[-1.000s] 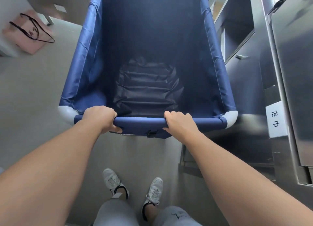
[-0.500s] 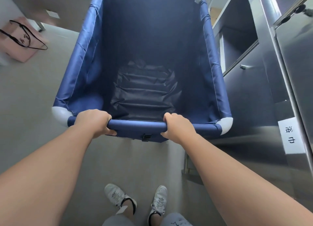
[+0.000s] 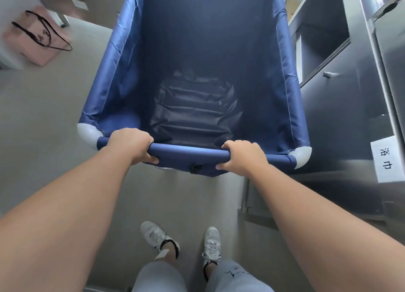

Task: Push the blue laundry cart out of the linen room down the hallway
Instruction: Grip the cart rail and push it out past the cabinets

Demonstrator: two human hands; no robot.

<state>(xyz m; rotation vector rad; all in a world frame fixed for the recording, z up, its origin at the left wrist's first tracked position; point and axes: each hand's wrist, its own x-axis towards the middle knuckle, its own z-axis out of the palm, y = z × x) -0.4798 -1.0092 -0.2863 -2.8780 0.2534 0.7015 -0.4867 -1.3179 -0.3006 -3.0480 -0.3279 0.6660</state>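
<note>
The blue laundry cart (image 3: 114,77) fills the middle of the view, a deep fabric bin with grey corner pieces and nothing inside but its wrinkled dark bottom. My left hand (image 3: 131,144) wraps the left part of the near rail. On the right part of the same rail my right hand (image 3: 244,157) is closed. Both arms reach forward from the lower corners. The cart's wheels are hidden.
Stainless steel cabinets and shelves (image 3: 341,107) run close along the cart's right side, one with a white paper label (image 3: 386,159). A pink bag (image 3: 35,40) with black straps lies on the grey floor (image 3: 43,121) at far left. My feet in white sneakers (image 3: 182,241) stand behind the cart.
The cart and my hands have kept moving along the steel cabinets; the label and pink bag shifted in view. My feet have stepped. Both hands keep their grip.
</note>
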